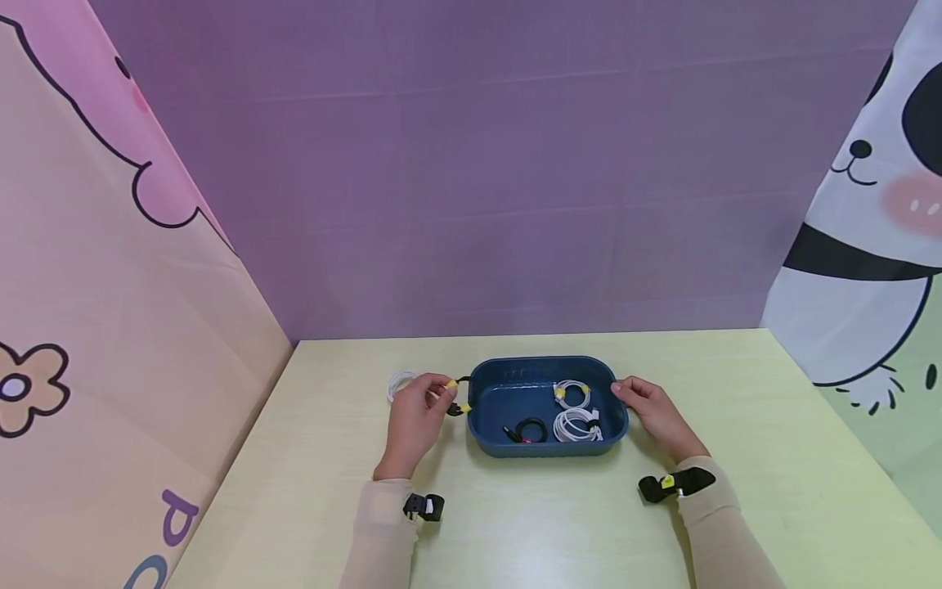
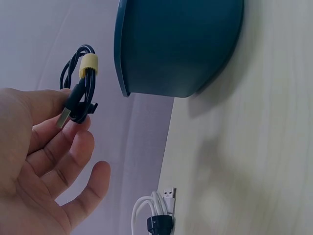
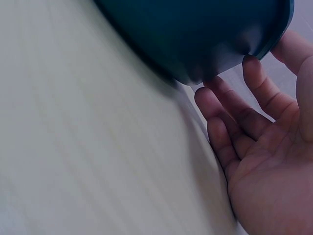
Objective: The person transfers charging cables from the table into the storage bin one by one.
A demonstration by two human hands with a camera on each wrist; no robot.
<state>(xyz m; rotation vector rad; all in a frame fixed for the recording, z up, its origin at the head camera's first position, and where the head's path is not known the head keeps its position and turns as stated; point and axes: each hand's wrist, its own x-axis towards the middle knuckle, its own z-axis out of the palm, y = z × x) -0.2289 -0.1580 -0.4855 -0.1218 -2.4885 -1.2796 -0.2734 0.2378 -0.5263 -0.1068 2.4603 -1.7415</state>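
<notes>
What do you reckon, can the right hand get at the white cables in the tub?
Probably yes, after letting go: the right hand holds the tub at the end nearest the white cables, and nothing covers them.

You have before you a pale yellow table (image 1: 545, 523). Behind the table, you can see a purple wall (image 1: 478, 164), which looks like cloth with light creases. To the left of the table is a cream and pink wall (image 1: 147, 311) with a printed flower (image 1: 33, 389). To the right of the table is a printed panda (image 1: 861, 255). A soft light shines on the table.
</notes>
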